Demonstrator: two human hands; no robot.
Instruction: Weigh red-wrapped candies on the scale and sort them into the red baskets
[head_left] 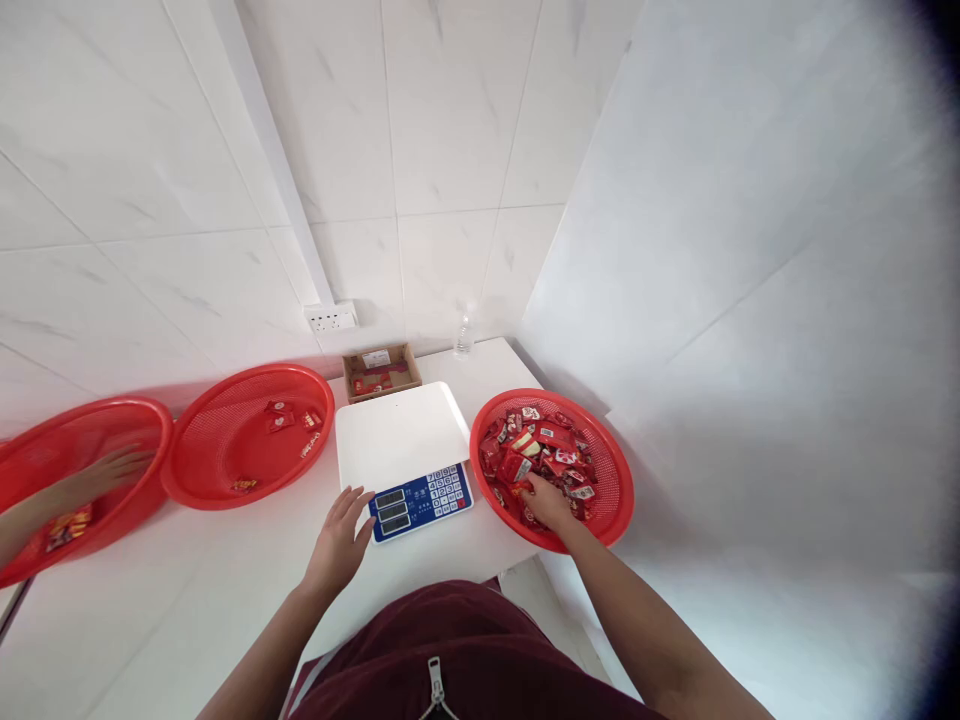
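My left hand (341,540) is open, fingers stretched and thumb apart, at the left front corner of the white electronic scale (397,430). The scale has a blue keypad panel with small displays, and its weighing plate is bare. My right hand (549,502) reaches into the right red basket (619,480), its fingers closed on a red wrapped packet (514,467). Its fingertips are partly hidden among the packets. Many small red wrapped packets (559,436) are heaped in this basket, which stands against the right side of the scale.
Another red basket (247,440) holds a few packets. Farther left, another person's hand (112,470) reaches into a further red basket (150,415). Behind the scale are a cardboard box (409,378) with red packets and a clear bottle (463,338). A wall (720,400) borders the right side.
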